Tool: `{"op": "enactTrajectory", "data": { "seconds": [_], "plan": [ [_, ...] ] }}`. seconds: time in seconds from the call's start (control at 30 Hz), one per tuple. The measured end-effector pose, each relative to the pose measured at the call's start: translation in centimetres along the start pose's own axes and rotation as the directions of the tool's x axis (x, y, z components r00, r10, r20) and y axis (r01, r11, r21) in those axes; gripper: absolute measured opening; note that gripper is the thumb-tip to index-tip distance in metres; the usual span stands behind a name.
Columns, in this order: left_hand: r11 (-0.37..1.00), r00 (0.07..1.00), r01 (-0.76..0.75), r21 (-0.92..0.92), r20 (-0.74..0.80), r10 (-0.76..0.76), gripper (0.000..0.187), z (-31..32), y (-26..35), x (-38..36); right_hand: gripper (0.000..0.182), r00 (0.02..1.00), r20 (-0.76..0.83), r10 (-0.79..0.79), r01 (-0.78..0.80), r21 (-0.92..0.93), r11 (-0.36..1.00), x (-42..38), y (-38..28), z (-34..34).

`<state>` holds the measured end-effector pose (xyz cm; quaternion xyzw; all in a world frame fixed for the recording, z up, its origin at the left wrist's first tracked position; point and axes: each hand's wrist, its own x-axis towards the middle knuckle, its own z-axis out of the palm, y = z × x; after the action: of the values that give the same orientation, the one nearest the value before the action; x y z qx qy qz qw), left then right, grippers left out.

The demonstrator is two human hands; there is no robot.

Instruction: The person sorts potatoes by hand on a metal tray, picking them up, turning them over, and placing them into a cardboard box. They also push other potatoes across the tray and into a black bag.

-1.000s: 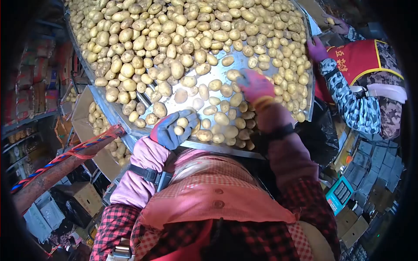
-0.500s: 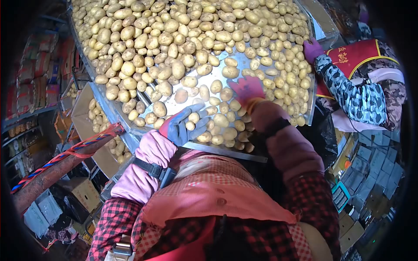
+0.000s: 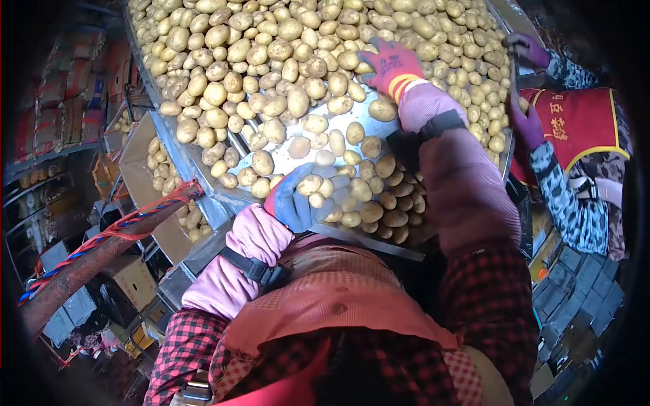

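pink/blue gloves [image 3: 292,204], pink oversleeves [image 3: 256,233], blk wrist straps [image 3: 249,266], red/blk check shirt [image 3: 193,331], pink apron [image 3: 305,311] w/ btns [image 3: 339,308]

At the left, a brown, rusty-looking pole [image 3: 95,268] wound with twisted red-and-blue cord [image 3: 68,262] slants up beside an open tan cardboard box [image 3: 139,149], and red and brown wrapped bundles [image 3: 71,88] are stacked on a blue-grey shelf [image 3: 47,159]. A smaller brown cardboard carton [image 3: 139,284] shows below the pole. At the right, a person [image 3: 555,183] in a yellow-trimmed red vest [image 3: 579,125] is near stacked grey rectangular blocks [image 3: 586,284].
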<state>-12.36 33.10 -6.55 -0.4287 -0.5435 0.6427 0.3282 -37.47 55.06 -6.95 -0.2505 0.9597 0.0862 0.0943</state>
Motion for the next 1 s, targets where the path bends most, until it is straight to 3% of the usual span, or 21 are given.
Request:
{"op": "enactTrajectory", "data": {
  "seconds": [0.07,0.1,0.13,0.17,0.23,0.3,0.37,0.4,0.43,0.47,0.5,0.53,0.57,0.6,0.63,0.67,0.73,0.8,0.87,0.93,1.0],
  "plan": [
    [0.786,0.932,0.328,-0.524,0.042,-0.361,0.032,-0.6,2.9,-0.5,0.067,0.997,0.08,0.011,-0.017,0.074,0.997,-0.6,1.2,-0.9],
    [0.757,0.959,0.238,-0.608,0.021,-0.284,0.028,-0.2,3.3,-1.0,0.068,0.996,0.092,0.023,-0.031,0.088,0.996,-1.0,2.4,-0.9],
    [0.845,0.981,0.176,-0.506,0.02,-0.192,0.029,-0.3,3.7,-1.6,0.068,0.994,0.101,0.029,-0.039,0.099,0.994,-1.5,3.7,-1.0],
    [0.992,0.995,-0.101,-0.08,-0.002,0.101,0.03,-0.6,3.8,-2.1,0.067,0.99,0.11,0.086,-0.086,0.003,0.996,-2.9,5.3,0.3],
    [0.875,0.918,-0.385,0.294,0.024,0.396,0.033,-1.1,4.5,-2.6,0.066,0.968,0.214,0.128,-0.101,-0.134,0.986,-6.6,6.0,-0.7],
    [0.845,0.929,-0.369,0.387,0.13,0.346,0.045,-1.9,4.6,-2.6,0.068,0.937,0.288,0.198,-0.165,-0.136,0.977,-8.3,5.3,-2.5],
    [0.885,0.951,-0.309,0.349,0.102,0.292,0.044,-2.0,5.1,-2.6,0.07,0.975,0.132,0.177,-0.212,0.329,0.92,-6.3,3.6,-2.5],
    [0.859,0.95,-0.309,0.407,0.09,0.298,0.043,-1.9,5.2,-2.5,0.067,0.957,-0.287,0.035,0.106,0.463,0.88,-4.4,2.7,0.2],
    [0.718,0.924,-0.35,0.602,0.094,0.372,0.042,-1.6,5.1,-2.2,0.064,0.912,-0.409,0.034,0.195,0.505,0.841,-1.9,0.5,3.0],
    [0.788,0.926,-0.357,0.502,0.079,0.369,0.041,-1.6,5.9,-2.4,0.064,0.958,-0.285,0.035,0.157,0.623,0.766,-0.7,-2.3,4.4],
    [0.847,0.928,-0.361,0.392,0.063,0.366,0.041,-1.6,6.7,-2.7,0.062,0.942,-0.262,0.212,-0.035,0.549,0.835,-1.5,-5.4,3.2],
    [0.89,0.93,-0.362,0.277,0.048,0.364,0.04,-1.7,7.6,-3.0,0.053,0.901,-0.419,0.115,0.177,0.596,0.784,-1.4,-5.9,5.4],
    [0.815,0.95,-0.307,0.491,0.102,0.296,0.039,-1.4,6.6,-2.4,0.044,0.837,-0.53,0.14,0.205,0.539,0.817,-2.5,-7.1,7.0],
    [0.5,0.907,-0.385,0.776,0.219,0.359,0.041,-1.1,3.1,-1.4,0.04,0.902,-0.426,0.065,0.218,0.581,0.784,-4.7,-7.5,7.4],
    [0.089,0.847,-0.401,0.912,0.332,0.415,0.042,-0.9,-0.4,-0.4,0.042,0.941,-0.275,-0.197,0.286,0.339,0.896,-6.5,-7.7,7.9],
    [0.154,0.857,-0.4,0.903,0.31,0.411,0.043,-1.1,0.5,-0.5,0.046,0.836,-0.528,-0.149,0.387,0.375,0.843,-9.8,-8.0,7.0],
    [0.278,0.875,-0.399,0.874,0.272,0.401,0.044,-1.2,2.9,-1.0,0.044,0.851,-0.47,-0.235,0.485,0.528,0.698,-12.7,-7.3,7.1],
    [0.811,0.963,-0.268,0.52,0.178,0.204,0.044,-0.9,2.0,-1.1,0.041,0.812,-0.535,-0.232,0.53,0.512,0.676,-12.0,-5.7,8.9],
    [0.349,0.872,-0.42,0.838,0.266,0.41,0.042,-1.3,2.8,-1.0,0.055,0.892,-0.448,0.059,0.188,0.485,0.854,-8.0,-3.5,8.3],
    [0.564,0.954,-0.295,0.771,0.207,0.216,0.043,-1.2,3.2,-1.1,0.072,0.88,-0.288,0.377,-0.181,0.531,0.828,-4.2,-3.0,5.6],
    [0.617,0.972,-0.237,0.75,0.177,0.157,0.043,-0.9,3.5,-1.3,0.077,0.917,-0.104,0.386,-0.314,0.407,0.857,-1.2,-4.4,4.5]
  ]
}}
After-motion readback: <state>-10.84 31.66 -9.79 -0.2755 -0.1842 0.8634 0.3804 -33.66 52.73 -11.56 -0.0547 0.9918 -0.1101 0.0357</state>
